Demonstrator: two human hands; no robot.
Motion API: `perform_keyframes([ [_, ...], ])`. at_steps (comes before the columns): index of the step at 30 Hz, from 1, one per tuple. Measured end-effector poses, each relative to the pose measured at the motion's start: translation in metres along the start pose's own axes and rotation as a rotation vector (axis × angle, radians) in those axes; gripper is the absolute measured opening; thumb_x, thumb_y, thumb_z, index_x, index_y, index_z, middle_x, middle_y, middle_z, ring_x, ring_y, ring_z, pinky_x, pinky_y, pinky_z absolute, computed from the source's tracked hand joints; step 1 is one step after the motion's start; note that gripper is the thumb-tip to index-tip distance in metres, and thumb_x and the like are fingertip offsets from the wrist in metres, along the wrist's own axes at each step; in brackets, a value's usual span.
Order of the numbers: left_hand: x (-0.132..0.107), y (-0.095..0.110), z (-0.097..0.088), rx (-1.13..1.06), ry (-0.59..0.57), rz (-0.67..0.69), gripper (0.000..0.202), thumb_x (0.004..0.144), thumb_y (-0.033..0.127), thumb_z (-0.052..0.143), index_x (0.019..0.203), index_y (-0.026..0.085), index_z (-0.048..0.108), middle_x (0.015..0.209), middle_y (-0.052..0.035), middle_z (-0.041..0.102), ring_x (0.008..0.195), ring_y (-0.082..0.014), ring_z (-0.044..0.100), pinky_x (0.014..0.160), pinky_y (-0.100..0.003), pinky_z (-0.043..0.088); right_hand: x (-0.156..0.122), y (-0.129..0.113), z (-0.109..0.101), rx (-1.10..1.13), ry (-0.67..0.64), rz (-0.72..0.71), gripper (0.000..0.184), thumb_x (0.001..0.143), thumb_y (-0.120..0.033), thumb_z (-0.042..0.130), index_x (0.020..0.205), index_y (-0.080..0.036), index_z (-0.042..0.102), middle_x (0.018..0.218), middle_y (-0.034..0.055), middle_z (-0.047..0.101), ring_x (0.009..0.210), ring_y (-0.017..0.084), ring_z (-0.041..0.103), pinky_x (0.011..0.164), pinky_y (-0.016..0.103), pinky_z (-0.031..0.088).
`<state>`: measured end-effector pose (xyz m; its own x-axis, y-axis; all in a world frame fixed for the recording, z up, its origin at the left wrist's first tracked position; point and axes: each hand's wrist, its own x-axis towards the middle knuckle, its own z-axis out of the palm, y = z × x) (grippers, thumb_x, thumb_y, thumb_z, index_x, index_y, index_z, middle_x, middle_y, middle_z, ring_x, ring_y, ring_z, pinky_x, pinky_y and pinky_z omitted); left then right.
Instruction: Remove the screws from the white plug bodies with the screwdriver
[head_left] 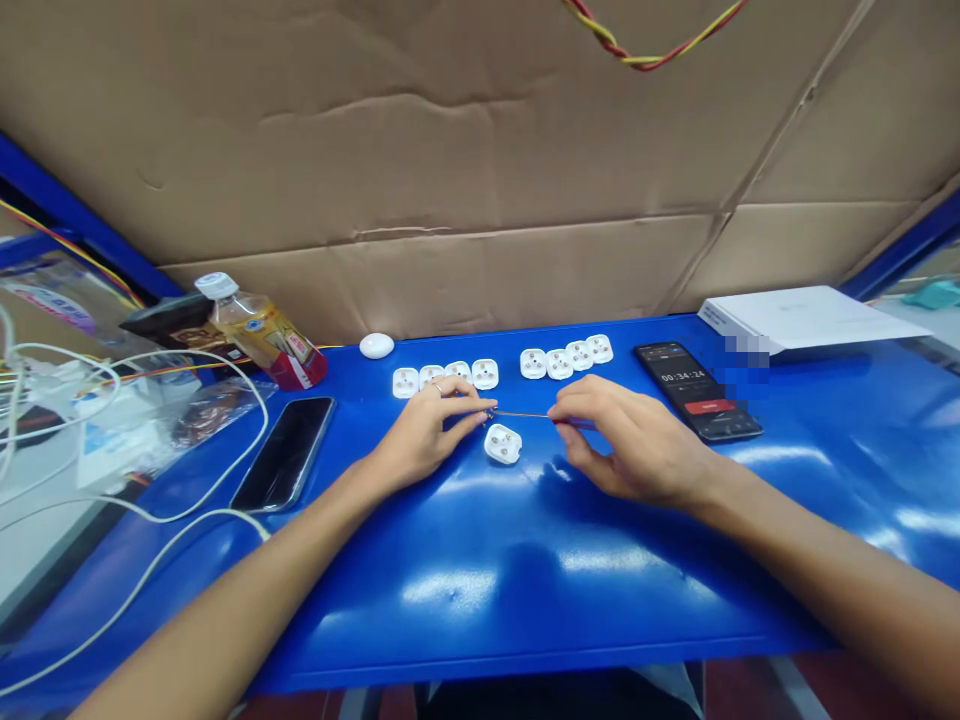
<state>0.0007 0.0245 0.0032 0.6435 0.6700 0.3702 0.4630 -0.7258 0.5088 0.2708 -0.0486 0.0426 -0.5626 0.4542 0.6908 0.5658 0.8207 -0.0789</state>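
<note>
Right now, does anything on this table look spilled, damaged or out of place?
I see no spill or damage. White cables loop untidily over the left of the blue table, near the phone there. One white piece sits apart from the two rows, turned at an angle.

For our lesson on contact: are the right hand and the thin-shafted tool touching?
Touching. The head view shows the right hand pinching the thin-shafted tool by its handle end, between thumb and fingers.
</note>
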Motion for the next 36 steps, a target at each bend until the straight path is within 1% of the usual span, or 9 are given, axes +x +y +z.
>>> perform_keyframes([
  [6, -0.001, -0.002, 0.003, 0.012, -0.035, -0.003, 0.031, 0.100, 0.027, 0.065, 0.129, 0.023, 0.074, 0.120, -0.0104, 0.070, 0.111, -0.0262, 0.065, 0.100, -0.043, 0.052, 0.001, -0.001, -0.001, -0.010, -0.018, 0.014, 0.019, 0.097, -0.009, 0.053, 0.112, -0.020, 0.056, 0.094, 0.0078, 0.071, 0.083, 0.021, 0.068, 0.071, 0.035, 0.059],
  [13, 0.001, 0.008, -0.007, 0.003, -0.022, -0.049, 0.027, 0.101, 0.028, 0.059, 0.120, 0.021, 0.075, 0.119, -0.0100, 0.072, 0.112, -0.0258, 0.066, 0.099, -0.042, 0.052, 0.000, -0.001, -0.003, -0.014, -0.047, 0.020, 0.018, 0.097, -0.010, 0.054, 0.112, -0.018, 0.057, 0.094, 0.0084, 0.072, 0.082, 0.022, 0.068, 0.072, 0.036, 0.059],
  [16, 0.002, 0.016, -0.015, 0.019, -0.010, -0.100, 0.025, 0.100, 0.033, 0.059, 0.112, 0.020, 0.077, 0.103, -0.0073, 0.075, 0.090, -0.0210, 0.067, 0.083, -0.035, 0.053, 0.000, 0.001, -0.002, -0.018, -0.030, 0.019, 0.017, 0.097, -0.010, 0.056, 0.111, -0.018, 0.059, 0.094, 0.0080, 0.073, 0.083, 0.022, 0.068, 0.073, 0.036, 0.058],
  [19, 0.003, 0.028, -0.021, -0.023, -0.114, -0.176, 0.027, 0.096, 0.043, 0.066, 0.099, 0.019, 0.076, 0.073, -0.0005, 0.069, 0.062, -0.0146, 0.056, 0.062, -0.028, 0.044, -0.001, 0.003, -0.001, 0.013, -0.018, 0.028, 0.015, 0.095, -0.010, 0.059, 0.108, -0.018, 0.060, 0.090, 0.0064, 0.071, 0.080, 0.021, 0.067, 0.071, 0.034, 0.056],
  [24, 0.000, 0.040, -0.013, -0.194, -0.237, -0.238, 0.026, 0.093, 0.043, 0.070, 0.096, 0.018, 0.077, 0.071, -0.0002, 0.071, 0.061, -0.0132, 0.057, 0.059, -0.025, 0.041, -0.001, 0.003, -0.005, 0.075, 0.021, 0.048, 0.011, 0.095, -0.011, 0.059, 0.102, -0.020, 0.060, 0.089, 0.0064, 0.065, 0.081, 0.021, 0.062, 0.072, 0.033, 0.054],
  [27, -0.002, 0.038, -0.003, -0.281, -0.210, -0.273, 0.029, 0.097, 0.041, 0.065, 0.111, 0.020, 0.081, 0.080, -0.0015, 0.075, 0.067, -0.0143, 0.060, 0.060, -0.024, 0.042, -0.001, 0.001, -0.006, 0.081, -0.163, 0.107, 0.017, 0.093, -0.009, 0.048, 0.102, -0.019, 0.059, 0.098, 0.0090, 0.064, 0.075, 0.019, 0.059, 0.066, 0.033, 0.051],
  [30, -0.003, 0.034, 0.002, -0.326, -0.198, -0.288, 0.036, 0.097, 0.043, 0.065, 0.122, 0.021, 0.079, 0.085, -0.0027, 0.078, 0.070, -0.0160, 0.062, 0.061, -0.025, 0.043, -0.002, 0.000, -0.001, 0.024, -0.376, 0.213, 0.029, 0.095, -0.017, 0.050, 0.121, -0.017, 0.060, 0.111, 0.0111, 0.064, 0.073, 0.019, 0.060, 0.060, 0.032, 0.046],
  [33, -0.003, 0.030, 0.001, -0.309, -0.173, -0.312, 0.037, 0.097, 0.044, 0.065, 0.121, 0.020, 0.080, 0.083, -0.0037, 0.079, 0.069, -0.0180, 0.064, 0.061, -0.027, 0.044, 0.001, -0.001, 0.008, 0.003, -0.516, 0.320, 0.051, 0.098, -0.039, 0.061, 0.144, -0.019, 0.050, 0.127, 0.0136, 0.062, 0.082, 0.022, 0.066, 0.064, 0.032, 0.047],
  [36, -0.001, 0.028, -0.005, -0.262, -0.115, -0.328, 0.031, 0.096, 0.042, 0.065, 0.110, 0.020, 0.083, 0.083, -0.0038, 0.080, 0.070, -0.0197, 0.067, 0.063, -0.028, 0.046, 0.006, 0.000, 0.015, -0.022, -0.638, 0.338, 0.049, 0.098, -0.049, 0.063, 0.139, -0.022, 0.056, 0.126, 0.0100, 0.063, 0.072, 0.017, 0.063, 0.060, 0.030, 0.042],
])
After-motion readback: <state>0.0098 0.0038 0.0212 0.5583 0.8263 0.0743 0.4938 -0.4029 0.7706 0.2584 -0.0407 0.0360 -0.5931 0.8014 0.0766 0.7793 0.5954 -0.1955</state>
